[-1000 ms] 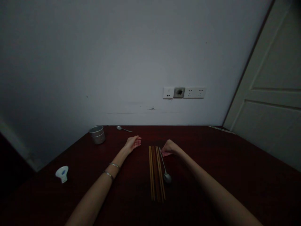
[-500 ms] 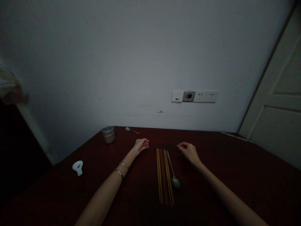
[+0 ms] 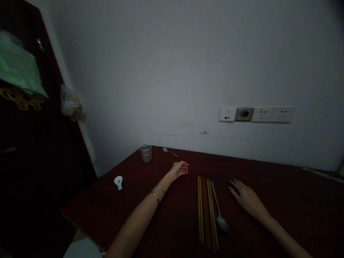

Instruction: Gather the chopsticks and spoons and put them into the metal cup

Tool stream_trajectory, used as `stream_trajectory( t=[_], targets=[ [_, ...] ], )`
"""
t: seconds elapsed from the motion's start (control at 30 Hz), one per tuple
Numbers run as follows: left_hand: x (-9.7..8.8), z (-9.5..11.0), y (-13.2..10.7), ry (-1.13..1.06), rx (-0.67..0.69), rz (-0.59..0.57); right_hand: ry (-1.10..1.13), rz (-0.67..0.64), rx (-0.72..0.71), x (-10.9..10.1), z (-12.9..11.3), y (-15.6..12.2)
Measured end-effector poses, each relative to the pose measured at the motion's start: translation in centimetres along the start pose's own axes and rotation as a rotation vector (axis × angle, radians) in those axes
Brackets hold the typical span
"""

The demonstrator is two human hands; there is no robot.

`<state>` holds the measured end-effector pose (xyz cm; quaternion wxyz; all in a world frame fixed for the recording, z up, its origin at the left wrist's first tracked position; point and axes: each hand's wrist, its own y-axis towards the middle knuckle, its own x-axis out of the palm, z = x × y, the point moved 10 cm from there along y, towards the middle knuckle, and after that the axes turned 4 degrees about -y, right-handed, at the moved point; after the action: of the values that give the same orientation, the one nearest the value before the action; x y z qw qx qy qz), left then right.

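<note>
On the dark red table lies a row of several wooden chopsticks [image 3: 205, 211], side by side. A long-handled metal spoon [image 3: 219, 211] lies right of them, its bowl toward me. My left hand [image 3: 180, 170] is left of the chopsticks' far ends, fingers loosely stretched, holding nothing; two bangles circle that wrist. To the right of the long spoon, my right hand [image 3: 248, 199] rests palm down and open on the table, apart from the spoon. Farther left stand a metal cup [image 3: 146, 154], a small metal spoon [image 3: 170, 152] near the wall, and a white soup spoon [image 3: 118, 182].
A grey wall [image 3: 177, 79] with a row of sockets [image 3: 255, 115] rises behind the table [image 3: 166, 233]. At the left is a dark door [image 3: 40, 161] with a green bag [image 3: 21, 66] hanging there. A thin strip [image 3: 322, 174] lies at the back right edge.
The view has turned to the left, bringing the dark door into sight. My right hand has gone from closed fingertips to spread flat on the table. My left hand's fingers have loosened slightly.
</note>
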<state>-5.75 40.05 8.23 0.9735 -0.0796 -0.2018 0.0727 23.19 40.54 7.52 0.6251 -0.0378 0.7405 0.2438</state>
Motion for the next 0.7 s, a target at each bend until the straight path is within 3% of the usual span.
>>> stream_trajectory(
  t=[0.1, 0.27, 0.4, 0.53, 0.7],
  targets=[
    [-0.6, 1.2, 0.5, 0.001, -0.018, -0.021, -0.012, 0.016, -0.011, 0.1, 0.1, 0.0],
    [-1.6, 7.9, 2.2, 0.761, 0.305, 0.091, -0.026, 0.054, -0.025, 0.1, 0.0, 0.0],
    [-2.4, 10.9, 4.6, 1.092, 0.365, 0.167, -0.047, 0.082, -0.036, 0.1, -0.1, 0.0],
    [-2.8, 12.3, 6.9, 1.461, 0.443, 0.166, -0.071, 0.1, -0.029, -0.2, -0.1, 0.0],
    [-2.9, 11.5, 9.4, 1.848, 0.488, 0.051, -0.061, 0.123, -0.015, -0.9, -0.2, 0.0]
  ],
)
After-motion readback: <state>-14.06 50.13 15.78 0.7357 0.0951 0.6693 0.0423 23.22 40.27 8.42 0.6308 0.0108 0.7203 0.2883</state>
